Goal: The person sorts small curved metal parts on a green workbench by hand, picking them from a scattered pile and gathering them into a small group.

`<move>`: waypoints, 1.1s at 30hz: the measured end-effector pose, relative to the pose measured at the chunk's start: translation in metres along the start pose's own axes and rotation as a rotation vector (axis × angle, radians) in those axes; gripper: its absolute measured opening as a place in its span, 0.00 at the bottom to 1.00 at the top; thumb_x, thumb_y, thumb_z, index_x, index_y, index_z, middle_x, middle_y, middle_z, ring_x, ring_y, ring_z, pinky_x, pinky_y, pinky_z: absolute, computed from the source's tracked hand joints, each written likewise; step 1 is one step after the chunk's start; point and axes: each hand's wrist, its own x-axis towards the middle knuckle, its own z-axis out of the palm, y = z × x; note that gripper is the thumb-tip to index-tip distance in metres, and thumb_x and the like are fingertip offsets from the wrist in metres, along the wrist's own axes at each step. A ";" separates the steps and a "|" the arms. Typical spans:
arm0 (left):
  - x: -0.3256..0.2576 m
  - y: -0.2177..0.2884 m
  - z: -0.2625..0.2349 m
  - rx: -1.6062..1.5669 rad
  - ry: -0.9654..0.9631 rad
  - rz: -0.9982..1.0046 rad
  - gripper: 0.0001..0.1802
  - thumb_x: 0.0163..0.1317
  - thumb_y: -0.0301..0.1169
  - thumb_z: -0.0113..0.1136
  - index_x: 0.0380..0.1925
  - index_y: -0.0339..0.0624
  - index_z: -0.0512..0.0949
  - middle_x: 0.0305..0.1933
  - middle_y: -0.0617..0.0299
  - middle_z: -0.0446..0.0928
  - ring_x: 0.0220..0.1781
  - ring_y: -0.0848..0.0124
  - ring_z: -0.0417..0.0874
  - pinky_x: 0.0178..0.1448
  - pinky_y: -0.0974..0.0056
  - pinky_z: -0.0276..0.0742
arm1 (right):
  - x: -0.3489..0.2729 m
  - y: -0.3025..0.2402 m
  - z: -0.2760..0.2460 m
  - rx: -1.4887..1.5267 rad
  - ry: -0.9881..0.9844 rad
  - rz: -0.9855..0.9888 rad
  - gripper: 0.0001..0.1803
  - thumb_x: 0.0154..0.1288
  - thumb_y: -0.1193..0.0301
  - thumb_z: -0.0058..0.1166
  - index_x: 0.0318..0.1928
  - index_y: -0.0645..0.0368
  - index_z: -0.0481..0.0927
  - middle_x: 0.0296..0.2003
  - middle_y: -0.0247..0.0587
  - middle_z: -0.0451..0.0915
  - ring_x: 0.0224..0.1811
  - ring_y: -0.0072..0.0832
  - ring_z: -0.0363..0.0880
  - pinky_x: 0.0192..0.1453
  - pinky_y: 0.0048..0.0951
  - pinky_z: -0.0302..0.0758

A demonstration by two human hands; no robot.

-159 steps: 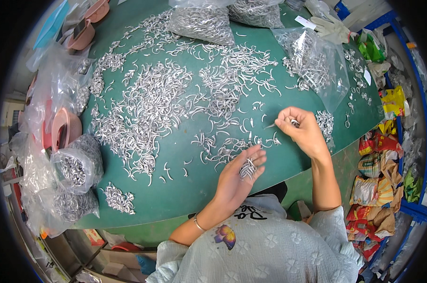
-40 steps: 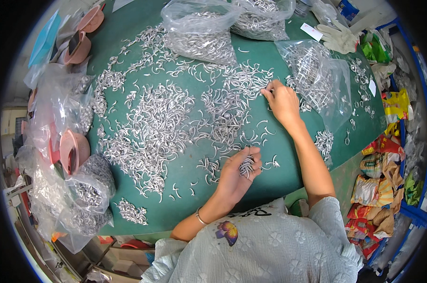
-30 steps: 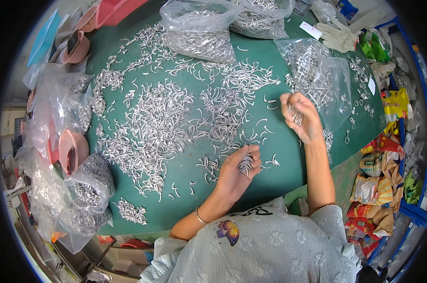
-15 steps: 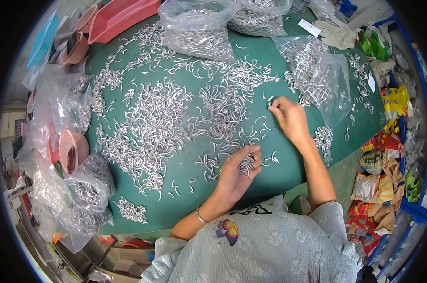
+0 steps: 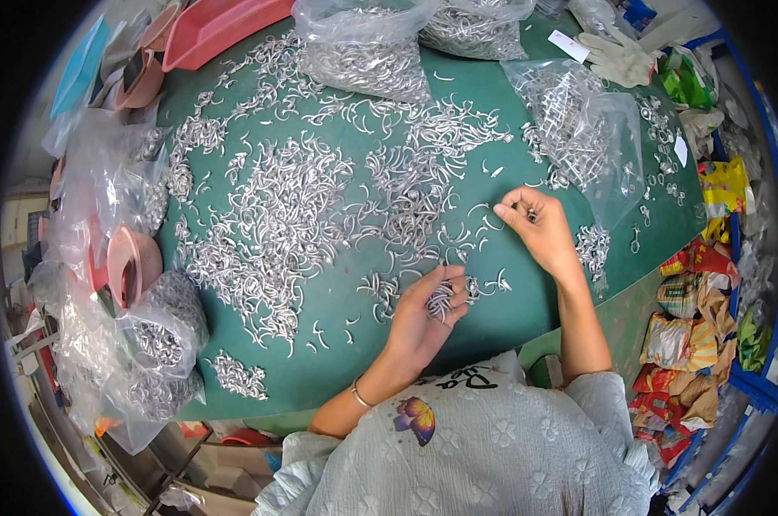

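While the left hand (image 5: 423, 314) cups a bundle of hooks (image 5: 441, 298) low on the green bench (image 5: 337, 370), the right hand (image 5: 539, 232) pinches one small hook, fingertips together. Best to feed each piece in aligned, so the bundle stays neat. Loose hooks (image 5: 294, 215) sprawl across the middle. Clear bags (image 5: 367, 52) at the far edge bulge with metal parts; another bag (image 5: 161, 353) sits left, and a pink tray (image 5: 221, 30) lies beyond.

hooks (image 5: 294, 215) – shiny silver metal | table (image 5: 337, 361) – matt green | bags (image 5: 578, 120) – clear glossy plastic
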 end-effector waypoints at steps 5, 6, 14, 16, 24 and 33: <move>-0.012 0.001 -0.016 0.005 -0.047 -0.039 0.12 0.65 0.33 0.48 0.39 0.34 0.73 0.26 0.64 0.66 0.25 0.77 0.62 0.28 0.73 0.60 | -0.022 -0.017 0.011 -0.205 -0.021 0.000 0.07 0.55 0.73 0.59 0.31 0.62 0.76 0.12 0.40 0.64 0.14 0.19 0.57 0.19 0.25 0.58; -0.014 0.001 -0.019 0.013 -0.056 -0.044 0.12 0.65 0.33 0.49 0.39 0.34 0.73 0.25 0.65 0.66 0.24 0.77 0.62 0.27 0.73 0.59 | -0.026 -0.020 0.009 -0.240 -0.031 -0.009 0.07 0.55 0.73 0.59 0.31 0.62 0.76 0.13 0.41 0.66 0.14 0.21 0.59 0.19 0.26 0.59; -0.023 -0.006 -0.018 0.054 -0.063 -0.053 0.12 0.65 0.34 0.48 0.39 0.34 0.74 0.24 0.66 0.65 0.23 0.77 0.60 0.26 0.73 0.57 | -0.021 -0.015 0.033 -0.556 -0.051 -0.335 0.07 0.53 0.72 0.59 0.34 0.59 0.78 0.22 0.42 0.77 0.20 0.39 0.74 0.25 0.33 0.70; -0.025 -0.006 -0.020 0.048 -0.083 -0.039 0.13 0.65 0.34 0.48 0.39 0.34 0.74 0.23 0.66 0.64 0.23 0.77 0.60 0.26 0.73 0.57 | -0.023 -0.010 0.024 -0.354 -0.116 -0.229 0.07 0.53 0.70 0.59 0.31 0.58 0.76 0.20 0.46 0.76 0.22 0.43 0.74 0.26 0.38 0.69; -0.033 -0.010 -0.020 0.059 -0.070 -0.031 0.12 0.65 0.33 0.48 0.38 0.34 0.74 0.23 0.65 0.64 0.23 0.77 0.61 0.26 0.73 0.57 | -0.025 -0.022 0.037 -0.476 -0.058 -0.161 0.09 0.54 0.69 0.58 0.31 0.60 0.74 0.22 0.48 0.78 0.26 0.48 0.76 0.28 0.43 0.70; -0.042 -0.013 -0.027 0.055 -0.048 0.002 0.13 0.65 0.33 0.48 0.38 0.33 0.74 0.23 0.65 0.65 0.23 0.77 0.61 0.25 0.73 0.57 | -0.033 -0.004 0.012 -0.101 -0.206 0.048 0.06 0.58 0.73 0.53 0.30 0.66 0.77 0.18 0.38 0.75 0.20 0.21 0.69 0.26 0.27 0.67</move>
